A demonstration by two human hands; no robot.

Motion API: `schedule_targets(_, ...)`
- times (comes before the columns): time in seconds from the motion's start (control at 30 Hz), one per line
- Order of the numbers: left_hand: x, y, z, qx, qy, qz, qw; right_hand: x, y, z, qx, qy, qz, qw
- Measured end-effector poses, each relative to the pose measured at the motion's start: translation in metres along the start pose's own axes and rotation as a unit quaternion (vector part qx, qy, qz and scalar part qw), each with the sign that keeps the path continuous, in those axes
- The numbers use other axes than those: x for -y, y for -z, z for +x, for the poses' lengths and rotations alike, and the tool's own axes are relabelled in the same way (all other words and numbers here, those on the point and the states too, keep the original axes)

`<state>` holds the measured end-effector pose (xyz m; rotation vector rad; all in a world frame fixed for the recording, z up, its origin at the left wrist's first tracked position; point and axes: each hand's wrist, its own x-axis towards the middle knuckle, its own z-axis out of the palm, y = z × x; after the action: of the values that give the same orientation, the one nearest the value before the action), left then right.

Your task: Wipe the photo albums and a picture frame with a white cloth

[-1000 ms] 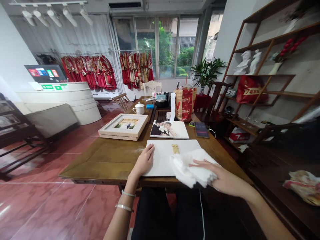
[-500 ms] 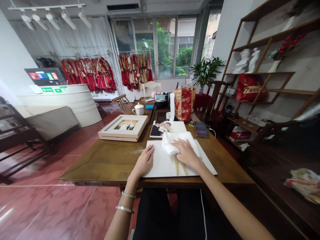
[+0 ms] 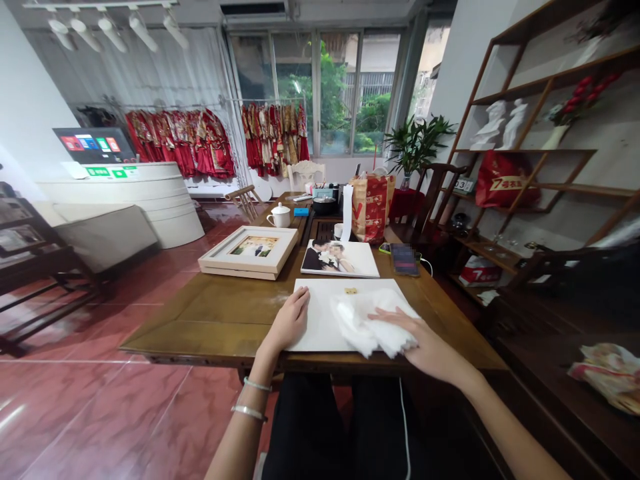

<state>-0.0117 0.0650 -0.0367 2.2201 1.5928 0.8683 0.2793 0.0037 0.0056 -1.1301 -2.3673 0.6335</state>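
Observation:
A flat white panel [image 3: 320, 320] lies near the table's front edge, with a wooden easel-type stand piece [image 3: 351, 291] showing on it above a crumpled white cloth [image 3: 355, 320]. Much of that wooden piece is hidden under the cloth. My left hand [image 3: 291, 319] rests on the panel's left edge, fingers laid out flat. Over the cloth on the panel's right side is my right hand [image 3: 413, 333], its fingers stretched across the fabric and pressing it down; the thumb is hidden. Just behind the panel lies a photo print of a couple [image 3: 345, 259].
Stacked pale picture frames [image 3: 247, 250] sit at the left on the wooden table [image 3: 200, 313]. Behind are a lidded white cup [image 3: 280, 215], a red paper bag [image 3: 371, 208] and a phone [image 3: 405, 260] with a cable. Shelves [image 3: 540, 150] stand at the right.
My right hand has slid the cloth toward me and to the right, down over the wooden piece's legs. The top of that piece is now uncovered. My left hand stays at the panel's edge.

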Motion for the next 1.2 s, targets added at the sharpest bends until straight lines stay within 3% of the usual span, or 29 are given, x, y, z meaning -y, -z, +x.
schedule_targets(0.13,0.002,-0.001,0.000,-0.006,-0.005,-0.005,1.000,-0.031,0.003,0.037,-0.064,-0.098,-0.068,0.991)
schedule_targets(0.23,0.002,-0.001,0.001,-0.001,0.000,-0.004,1.000,-0.037,0.002,0.073,-0.072,-0.142,-0.113,0.981)
schedule_targets(0.43,0.001,0.000,0.000,-0.002,-0.008,0.002,1.000,-0.011,-0.016,0.125,-0.040,-0.103,-0.131,0.985)
schedule_targets(0.53,0.002,0.000,0.001,-0.002,-0.011,0.003,1.000,0.005,-0.029,0.121,-0.026,-0.085,-0.150,0.985)
schedule_targets(0.67,0.003,-0.001,0.002,-0.004,-0.003,0.001,1.000,0.027,-0.039,0.079,0.013,-0.041,-0.170,0.985)
schedule_targets(0.8,0.002,-0.002,0.001,0.001,0.001,0.000,1.000,0.046,-0.031,0.027,0.052,0.009,-0.130,0.990)
schedule_targets(0.9,0.002,-0.001,0.001,-0.002,-0.002,-0.002,1.000,0.045,-0.015,0.011,0.096,0.031,-0.066,0.993)
schedule_targets(0.97,0.001,-0.001,0.001,0.000,0.001,0.000,1.000,0.035,-0.004,0.015,0.111,0.031,-0.031,0.993)
schedule_targets(1.07,-0.002,0.000,0.001,0.008,0.008,0.005,1.000,0.014,0.004,0.036,0.081,0.004,-0.017,0.997)
schedule_targets(1.2,-0.005,0.002,0.001,0.010,0.012,0.004,1.000,0.000,0.000,0.076,0.039,-0.056,-0.074,0.995)
